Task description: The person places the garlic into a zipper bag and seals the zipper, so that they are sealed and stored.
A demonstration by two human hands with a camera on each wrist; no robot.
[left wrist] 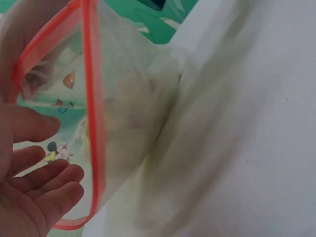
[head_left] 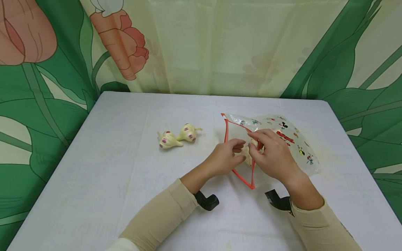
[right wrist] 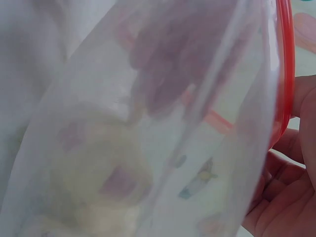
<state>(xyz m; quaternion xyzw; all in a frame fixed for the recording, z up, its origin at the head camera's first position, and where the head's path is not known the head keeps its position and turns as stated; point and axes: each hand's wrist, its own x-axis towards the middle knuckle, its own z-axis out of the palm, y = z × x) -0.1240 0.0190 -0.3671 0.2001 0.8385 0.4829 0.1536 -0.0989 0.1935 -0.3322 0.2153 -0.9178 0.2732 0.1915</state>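
Observation:
A clear zip bag (head_left: 298, 139) with a red rim and cartoon prints lies tilted on the table, its mouth spread wide toward the left. My right hand (head_left: 276, 155) pinches the red rim; in the right wrist view its fingers (right wrist: 284, 185) curl at that edge. At the mouth is my left hand (head_left: 224, 157), fingers loosely bent and holding nothing, as the left wrist view shows (left wrist: 42, 182). Through the cloudy plastic shows a garlic bulb (right wrist: 103, 168) with purple patches. Two more garlic bulbs, one nearer (head_left: 168, 139) and one farther (head_left: 188, 132), lie left of the bag.
A white cloth covers the table (head_left: 103, 174). Behind it hangs a curtain (head_left: 204, 45) printed with flowers and green leaves. Black camera mounts (head_left: 207, 201) sit at both wrists, below the hands.

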